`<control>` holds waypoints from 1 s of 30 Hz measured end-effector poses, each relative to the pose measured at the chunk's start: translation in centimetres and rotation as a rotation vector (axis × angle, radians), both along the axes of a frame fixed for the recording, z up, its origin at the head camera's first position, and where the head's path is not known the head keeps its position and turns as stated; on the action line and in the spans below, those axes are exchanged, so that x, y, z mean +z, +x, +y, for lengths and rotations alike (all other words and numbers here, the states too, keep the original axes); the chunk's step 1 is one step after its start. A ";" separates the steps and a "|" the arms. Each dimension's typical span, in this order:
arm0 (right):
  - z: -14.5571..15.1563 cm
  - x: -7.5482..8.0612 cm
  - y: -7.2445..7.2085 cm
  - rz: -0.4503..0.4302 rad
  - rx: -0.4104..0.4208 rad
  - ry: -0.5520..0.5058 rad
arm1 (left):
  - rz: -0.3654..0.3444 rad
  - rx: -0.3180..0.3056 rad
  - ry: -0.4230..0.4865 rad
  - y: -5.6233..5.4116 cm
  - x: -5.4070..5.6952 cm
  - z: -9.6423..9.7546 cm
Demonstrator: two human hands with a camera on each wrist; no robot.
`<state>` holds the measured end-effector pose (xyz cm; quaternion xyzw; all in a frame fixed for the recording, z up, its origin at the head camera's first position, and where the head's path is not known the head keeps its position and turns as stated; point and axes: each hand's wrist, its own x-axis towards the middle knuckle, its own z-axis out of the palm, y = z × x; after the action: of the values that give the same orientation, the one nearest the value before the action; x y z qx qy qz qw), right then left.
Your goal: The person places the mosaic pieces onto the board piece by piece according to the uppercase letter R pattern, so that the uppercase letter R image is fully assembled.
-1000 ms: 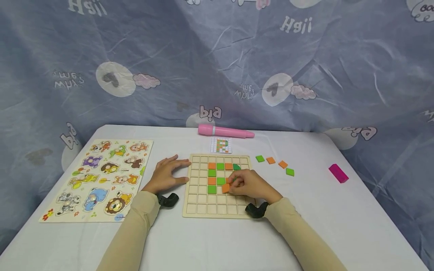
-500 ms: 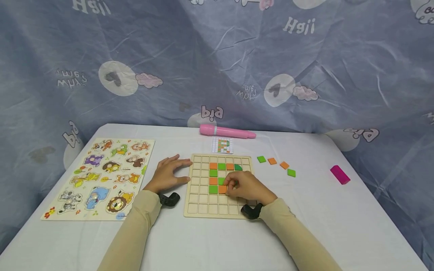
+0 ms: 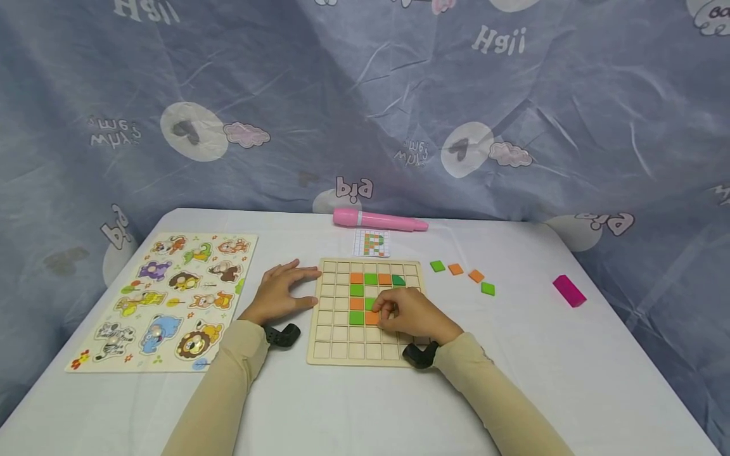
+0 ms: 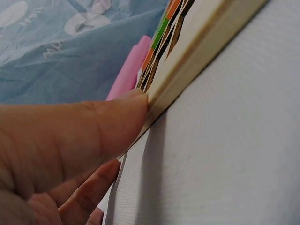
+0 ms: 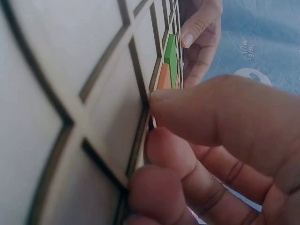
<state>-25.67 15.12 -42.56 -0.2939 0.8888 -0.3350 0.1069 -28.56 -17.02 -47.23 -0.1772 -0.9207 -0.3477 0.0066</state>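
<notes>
A wooden grid board (image 3: 336, 351) lies flat on the table with green and orange square tiles set in its cells, plus a rounded dark green piece (image 3: 398, 280). My left hand (image 3: 277, 295) rests at the board's left edge, fingers and thumb extended. In the left wrist view, the thumb (image 4: 117, 124) touches the board's side. Over the board's middle, my right hand (image 3: 415, 313) pinches an orange tile (image 3: 371, 318) at its right end, down in a cell beside a green tile (image 3: 356, 318). The right hand hides several cells behind it.
Loose green and orange tiles (image 3: 455, 269) lie right of the board. Behind it are a pattern card (image 3: 372, 243) and a pink pen-shaped object (image 3: 379, 220). An animal puzzle board (image 3: 171, 304) lies left; a magenta block (image 3: 569, 291) sits far right.
My right hand has lowered the orange tile leftward into a cell, then stayed at its edge. The left hand has kept its place at the board's edge.
</notes>
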 end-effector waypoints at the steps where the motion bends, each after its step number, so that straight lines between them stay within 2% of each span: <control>1: 0.0 0.0 0.0 -0.003 0.000 -0.001 | 0.003 0.000 -0.001 0.0 0.0 0.0; 10: 0.4 0.2 -0.2 -0.036 0.035 -0.025 | 0.013 -0.004 0.008 -0.1 -0.2 -0.2; 17: 1.8 0.6 -1.0 -0.129 0.052 -0.101 | 0.011 -0.004 0.010 -0.1 -0.3 -0.2; 22: 3.6 0.7 -1.9 -0.148 -0.008 -0.151 | 0.016 -0.009 0.008 -0.2 -0.3 -0.2; 27: 5.7 0.8 -2.8 -0.194 -0.115 -0.250 | 0.014 -0.007 0.005 -0.1 -0.2 -0.1; 30: 7.2 0.8 -3.3 -0.192 -0.179 -0.297 | 0.013 -0.005 0.006 -0.1 -0.1 -0.1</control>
<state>-28.96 22.32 -41.73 -0.1928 0.8379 -0.4972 0.1164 -28.64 -17.13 -47.38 -0.1819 -0.9191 -0.3493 0.0124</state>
